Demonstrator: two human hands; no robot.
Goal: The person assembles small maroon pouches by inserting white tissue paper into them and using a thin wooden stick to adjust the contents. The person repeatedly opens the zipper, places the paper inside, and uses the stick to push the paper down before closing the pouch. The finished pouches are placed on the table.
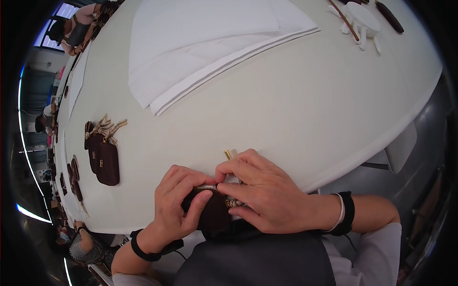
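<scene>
A small dark brown zip pouch (213, 209) sits at the near edge of the white table (305, 119), held in both my hands. My left hand (179, 200) grips its left side, thumb on the front. My right hand (265, 195) covers its right side, with fingertips pinched at the metal zip along the top. A small gold metal piece (227, 154) pokes out on the table just beyond my right fingers. Most of the pouch is hidden by my hands.
Dark brown pouches with pale wooden clips (106, 152) lie at the left. More brown pieces (74, 178) line the left edge. Folded white sheets (200, 47) cover the far middle. White shaped pieces and a thin stick (360, 21) lie far right. Other people sit at the far left.
</scene>
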